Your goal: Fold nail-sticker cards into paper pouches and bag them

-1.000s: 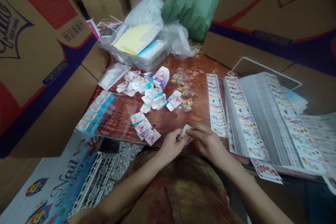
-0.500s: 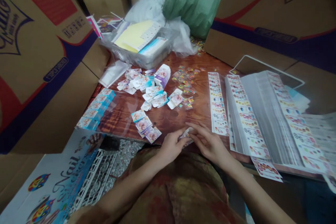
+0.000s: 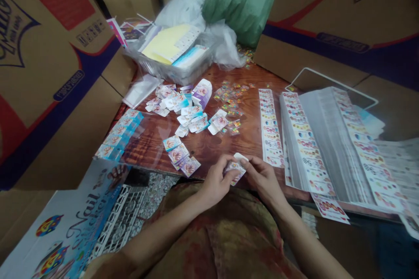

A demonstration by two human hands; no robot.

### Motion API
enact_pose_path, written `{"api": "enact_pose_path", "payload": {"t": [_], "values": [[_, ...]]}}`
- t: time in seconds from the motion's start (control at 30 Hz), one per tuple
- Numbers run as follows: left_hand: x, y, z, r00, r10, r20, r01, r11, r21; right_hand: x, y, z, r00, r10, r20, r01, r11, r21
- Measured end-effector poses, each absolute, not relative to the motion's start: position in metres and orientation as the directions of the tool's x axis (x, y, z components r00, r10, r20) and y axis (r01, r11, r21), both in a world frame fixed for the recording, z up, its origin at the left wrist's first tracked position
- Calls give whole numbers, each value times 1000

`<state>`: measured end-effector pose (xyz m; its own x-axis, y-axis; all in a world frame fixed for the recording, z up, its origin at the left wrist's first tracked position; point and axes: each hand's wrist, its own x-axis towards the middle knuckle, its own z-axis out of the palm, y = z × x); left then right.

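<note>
Left hand grips small printed box, fingers closed around its side; right hand pinches it near the white flap (thumb on top). Box sits between both hands, at wooden table's near edge, beside finished-looking boxes.

Lane of bare table ahead of left hand and right hand, between boxes and strip; packets edge its left side farther up. Past strip, sheet stacks bar the right. Tub blocks behind boxes. Left carton, right carton wall the flanks.
</note>
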<state>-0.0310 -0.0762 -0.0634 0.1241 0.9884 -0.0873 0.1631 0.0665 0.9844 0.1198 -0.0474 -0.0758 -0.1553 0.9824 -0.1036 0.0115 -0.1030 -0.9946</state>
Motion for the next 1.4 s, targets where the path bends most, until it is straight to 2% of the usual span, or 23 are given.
{"api": "enact_pose_path", "payload": {"t": [0.07,0.13,0.37,0.43,0.6,0.73,0.83,1.07,1.23,1.4], "values": [[-32,-77,-64,128,988,-82,188,57,981,120,-49,-74,-141,989,38,139,57,-989],[-32,-78,-64,121,989,-85,191,61,980,121,-50,-71,-156,981,112,204,143,-968],[-24,-81,-65,32,994,-107,17,107,994,125,-55,-59,-263,926,272,258,339,-905],[-24,-81,-64,38,994,-105,12,105,994,125,-56,-59,-271,934,231,226,295,-928],[-28,-83,-62,40,995,-92,92,88,992,121,-53,-65,-166,986,8,117,27,-993],[-29,-83,-58,29,995,-91,183,85,979,121,-50,-68,-137,988,-78,80,-67,-995],[-29,-84,-58,50,995,-82,194,71,978,123,-49,-67,-155,984,-82,63,-73,-995],[-28,-85,-58,33,990,-136,183,128,975,130,-54,-60,-289,957,-4,130,35,-991],[-28,-86,-53,-53,982,-180,295,188,937,124,-65,-64,-318,948,17,129,61,-990],[-34,-92,-52,-95,984,-154,250,173,953,108,-74,-72,-247,969,13,85,35,-996]]}}
